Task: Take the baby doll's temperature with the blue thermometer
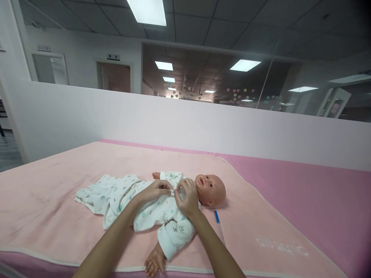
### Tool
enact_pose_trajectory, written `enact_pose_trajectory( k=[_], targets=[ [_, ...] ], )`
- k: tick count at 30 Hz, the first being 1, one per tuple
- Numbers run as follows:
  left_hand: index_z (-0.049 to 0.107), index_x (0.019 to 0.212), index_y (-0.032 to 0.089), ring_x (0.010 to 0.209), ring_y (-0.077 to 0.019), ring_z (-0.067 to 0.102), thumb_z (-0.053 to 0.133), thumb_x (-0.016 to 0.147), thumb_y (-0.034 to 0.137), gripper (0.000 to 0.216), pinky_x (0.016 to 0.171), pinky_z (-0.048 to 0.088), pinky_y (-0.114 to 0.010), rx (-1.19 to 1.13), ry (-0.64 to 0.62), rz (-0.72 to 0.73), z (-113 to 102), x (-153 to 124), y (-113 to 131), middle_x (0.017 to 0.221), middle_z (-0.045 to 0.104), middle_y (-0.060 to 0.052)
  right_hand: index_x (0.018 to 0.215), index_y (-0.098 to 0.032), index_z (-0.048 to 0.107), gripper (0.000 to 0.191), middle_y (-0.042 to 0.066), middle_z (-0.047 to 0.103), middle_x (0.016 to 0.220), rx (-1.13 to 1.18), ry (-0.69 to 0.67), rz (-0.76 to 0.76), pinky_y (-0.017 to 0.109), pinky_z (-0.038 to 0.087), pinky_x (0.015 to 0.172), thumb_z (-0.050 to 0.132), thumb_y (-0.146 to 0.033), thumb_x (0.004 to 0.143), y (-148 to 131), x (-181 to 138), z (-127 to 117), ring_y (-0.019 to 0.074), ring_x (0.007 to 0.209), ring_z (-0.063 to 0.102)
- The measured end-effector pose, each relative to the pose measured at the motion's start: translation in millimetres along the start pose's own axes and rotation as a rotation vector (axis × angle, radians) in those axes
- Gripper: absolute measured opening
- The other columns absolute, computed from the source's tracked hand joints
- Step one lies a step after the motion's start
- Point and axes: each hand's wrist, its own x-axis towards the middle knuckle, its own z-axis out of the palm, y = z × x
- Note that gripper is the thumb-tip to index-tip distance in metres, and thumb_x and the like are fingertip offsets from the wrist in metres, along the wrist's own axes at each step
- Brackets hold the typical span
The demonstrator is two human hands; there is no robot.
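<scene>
A baby doll (210, 190) lies on its back, head to the right, dressed in a white patterned baby shirt (156, 216). Over its chest my left hand (158, 189) pinches the front of the shirt. Close beside it, my right hand (187, 197) has its fingers closed on the shirt's front near the neck. A small pale spot, perhaps a fastener, shows between the fingertips. One doll hand (155, 260) sticks out of the near sleeve. White patterned baby trousers (101, 197) stretch to the left, partly under the shirt's hem.
A blue-capped pen-like stick (217, 218) lies right of my right forearm, below the doll's head. Underneath is a peach blanket (261, 220) over a pink surface (319, 189). A low white wall (203, 127) runs along the back.
</scene>
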Motion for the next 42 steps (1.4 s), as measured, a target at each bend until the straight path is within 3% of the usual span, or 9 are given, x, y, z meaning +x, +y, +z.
enact_pose_trajectory(
  k=[5, 8, 12, 15, 18, 22, 28, 42],
  targets=[
    [0.059, 0.074, 0.015, 0.075, -0.0157, 0.048, 0.053, 0.073, 0.024, 0.012, 0.070, 0.038, -0.026, 0.017, -0.008, -0.019, 0.8, 1.2, 1.0, 0.076, 0.054, -0.001, 0.073, -0.020, 0.043, 0.010, 0.001, 0.046, 0.077, -0.095, -0.080, -0.039, 0.032, 0.032, 0.073, 0.051, -0.021, 0.066, -7.1, 2.3, -2.1, 0.0183, 0.076, 0.042],
    [0.060, 0.078, 0.015, 0.071, -0.0146, 0.047, 0.052, 0.074, 0.025, 0.014, 0.067, 0.038, -0.026, 0.029, -0.008, -0.028, 0.0, 0.5, -0.3, 0.072, 0.052, 0.000, 0.077, -0.020, 0.043, 0.014, 0.001, 0.048, 0.080, -0.079, -0.116, -0.062, 0.035, 0.033, 0.078, 0.051, -0.019, 0.065, -7.0, 3.4, -1.7, 0.0189, 0.079, 0.044],
    [0.062, 0.088, 0.015, 0.065, -0.0129, 0.047, 0.055, 0.074, 0.025, 0.019, 0.063, 0.038, -0.024, -0.019, 0.002, -0.020, -3.4, -5.8, -0.4, 0.065, 0.049, 0.002, 0.081, -0.020, 0.047, 0.012, 0.001, 0.051, 0.080, -0.086, -0.074, -0.071, 0.038, 0.031, 0.088, 0.048, -0.015, 0.071, -6.8, 1.9, -0.8, 0.0179, 0.080, 0.046],
    [0.062, 0.095, 0.015, 0.077, -0.0145, 0.052, 0.060, 0.071, 0.024, 0.025, 0.073, 0.041, -0.026, -0.089, 0.005, 0.005, -10.0, -16.0, 1.5, 0.080, 0.058, -0.002, 0.083, -0.020, 0.051, 0.012, 0.002, 0.055, 0.079, -0.093, -0.038, -0.109, 0.040, 0.028, 0.092, 0.044, -0.012, 0.077, -10.2, 1.2, 0.3, 0.0172, 0.080, 0.048],
    [0.063, 0.096, 0.017, 0.090, -0.0177, 0.055, 0.066, 0.067, 0.024, 0.030, 0.083, 0.041, -0.028, -0.087, -0.026, -0.005, -18.6, -28.8, 2.8, 0.096, 0.061, -0.005, 0.087, -0.020, 0.054, 0.012, 0.003, 0.057, 0.086, -0.083, -0.055, -0.137, 0.038, 0.031, 0.089, 0.045, -0.015, 0.080, -15.5, 1.2, 4.2, 0.0182, 0.084, 0.049],
    [0.067, 0.091, 0.019, 0.097, -0.0194, 0.055, 0.070, 0.064, 0.026, 0.028, 0.086, 0.041, -0.028, 0.008, -0.032, 0.013, -26.2, -38.9, 0.6, 0.100, 0.063, -0.005, 0.082, -0.020, 0.056, 0.005, 0.005, 0.057, 0.092, -0.098, -0.101, -0.128, 0.037, 0.034, 0.082, 0.054, -0.022, 0.078, -18.4, -0.1, 13.2, 0.0206, 0.089, 0.048],
    [0.068, 0.093, 0.021, 0.096, -0.0193, 0.056, 0.072, 0.062, 0.029, 0.032, 0.084, 0.042, -0.027, 0.071, 0.034, 0.023, -25.0, -37.3, -6.5, 0.102, 0.064, -0.004, 0.071, -0.020, 0.048, 0.007, 0.001, 0.053, 0.073, -0.074, -0.096, -0.054, 0.030, 0.034, 0.072, 0.052, -0.015, 0.075, -16.9, -1.7, 16.7, 0.0171, 0.076, 0.048],
    [0.068, 0.075, 0.016, 0.090, -0.0201, 0.059, 0.070, 0.059, 0.028, 0.020, 0.080, 0.047, -0.028, 0.126, 0.178, -0.064, -22.5, -38.4, -6.0, 0.096, 0.066, -0.007, 0.069, -0.020, 0.046, 0.009, 0.000, 0.051, 0.069, -0.073, -0.099, -0.065, 0.028, 0.033, 0.071, 0.050, -0.014, 0.075, -19.5, -1.3, 14.2, 0.0156, 0.072, 0.046]
  ],
)
